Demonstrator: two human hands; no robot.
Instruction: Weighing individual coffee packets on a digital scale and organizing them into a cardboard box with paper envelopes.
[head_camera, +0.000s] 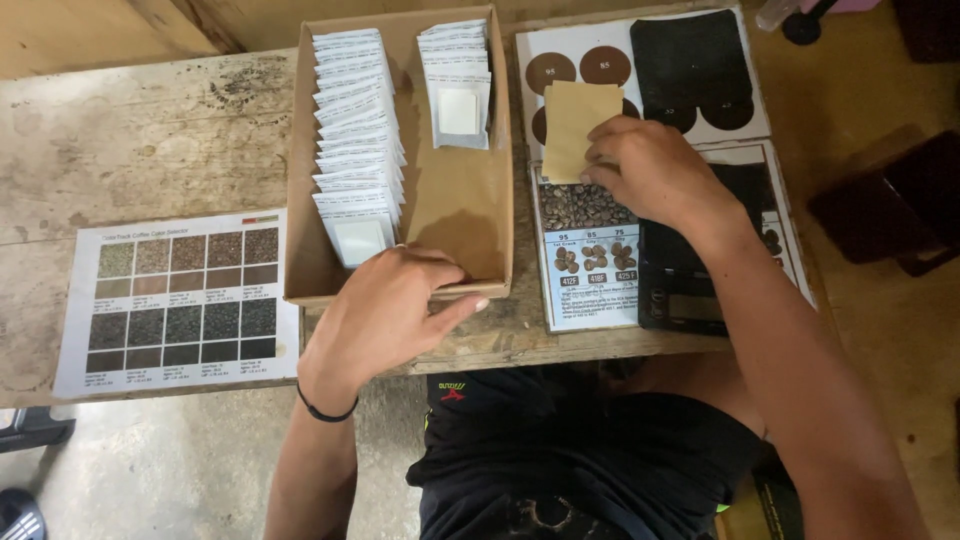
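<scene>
Your right hand (655, 170) pinches tan paper square (575, 125) over printed charts; left hand (385, 310) rests curled, holding nothing, on cardboard box (305, 200) front edge.

We count one cardboard box (300, 200) holding two rows of white packets (358, 130), too many to count exactly; one loose tan paper pouch (572, 125); three printed colour charts (180, 300) on one bench (130, 140); and two hands.

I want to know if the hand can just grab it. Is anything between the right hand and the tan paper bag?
No. The right hand already touches the tan paper bag, fingertips resting on its lower edge. The bag lies on a printed chart, with nothing visible between hand and bag.
</scene>
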